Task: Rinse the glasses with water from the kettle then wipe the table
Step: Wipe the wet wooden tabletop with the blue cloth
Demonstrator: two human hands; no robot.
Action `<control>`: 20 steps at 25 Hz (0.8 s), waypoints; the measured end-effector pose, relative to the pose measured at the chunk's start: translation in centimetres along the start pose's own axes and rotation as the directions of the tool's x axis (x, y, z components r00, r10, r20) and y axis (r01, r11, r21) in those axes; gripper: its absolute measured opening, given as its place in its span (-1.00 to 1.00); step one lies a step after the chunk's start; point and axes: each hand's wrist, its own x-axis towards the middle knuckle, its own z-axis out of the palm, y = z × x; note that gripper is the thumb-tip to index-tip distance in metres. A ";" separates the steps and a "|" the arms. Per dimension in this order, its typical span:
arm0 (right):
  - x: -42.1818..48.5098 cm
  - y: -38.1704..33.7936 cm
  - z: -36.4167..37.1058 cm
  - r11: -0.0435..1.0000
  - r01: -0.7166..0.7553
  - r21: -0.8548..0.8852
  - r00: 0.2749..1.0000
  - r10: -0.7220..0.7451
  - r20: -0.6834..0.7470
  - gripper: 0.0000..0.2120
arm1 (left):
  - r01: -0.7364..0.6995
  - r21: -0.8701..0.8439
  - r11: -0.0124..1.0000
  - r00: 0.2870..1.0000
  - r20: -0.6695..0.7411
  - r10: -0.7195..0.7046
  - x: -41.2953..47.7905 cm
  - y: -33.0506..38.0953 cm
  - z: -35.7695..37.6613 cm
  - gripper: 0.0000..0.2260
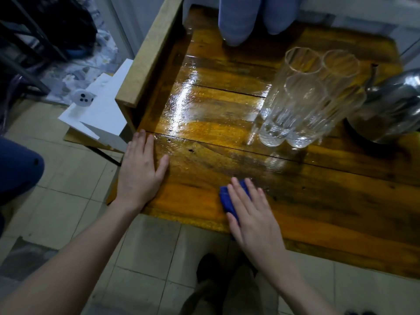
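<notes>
- Resting flat on the near left corner of the table (295, 201): left hand (139, 176), fingers spread and pointing away, palm down on the wood, gripping nothing.
- Pressing down near the front edge: right hand (252, 214), fingers extended and slightly apart, laid flat over a blue cloth (227, 198) rather than closed around it.
- Showing from under the right hand's fingers and thumb side: the cloth, bunched, lying on the tabletop just inside the near edge.
- Standing upright in a tight cluster on the right half of the table: three clear ribbed glasses (302, 103), touching one another, well apart from both hands.
- Sitting just beside the glasses at the right edge of the view: a metal kettle (391, 103), spout pointing toward the back, partly cut off by the frame.
- Shining wet across the middle planks, left of the glasses: a broad film of water (188, 103), with the strip nearer the hands looking duller.
- Lying at the far end of the table: pale blue cloth-covered shapes (238, 19), blurred.
- Showing below the table: tiled floor (75, 212).
</notes>
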 end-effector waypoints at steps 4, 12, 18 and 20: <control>-1.7 6.3 -2.3 0.978 -0.207 0.006 0.977 0.207 -0.041 -0.48 | -0.069 0.132 0.989 0.998 0.014 0.068 0.1 0.4 -0.4 -0.40; 2.1 7.3 -2.6 0.886 -0.456 0.083 0.870 0.464 -0.166 -0.47 | -0.342 -0.162 0.926 0.937 0.017 0.349 -3.8 12.3 2.2 -0.59; 2.7 1.8 -1.4 0.976 -0.218 0.000 0.969 0.217 -0.117 -0.46 | -0.441 -0.100 0.892 0.893 0.053 0.447 -3.9 12.9 2.8 -0.56; 1.9 0.5 -1.1 0.985 -0.170 -0.001 0.981 0.169 -0.093 -0.47 | -0.453 -0.074 0.889 0.886 0.073 0.458 -4.0 13.1 2.6 -0.54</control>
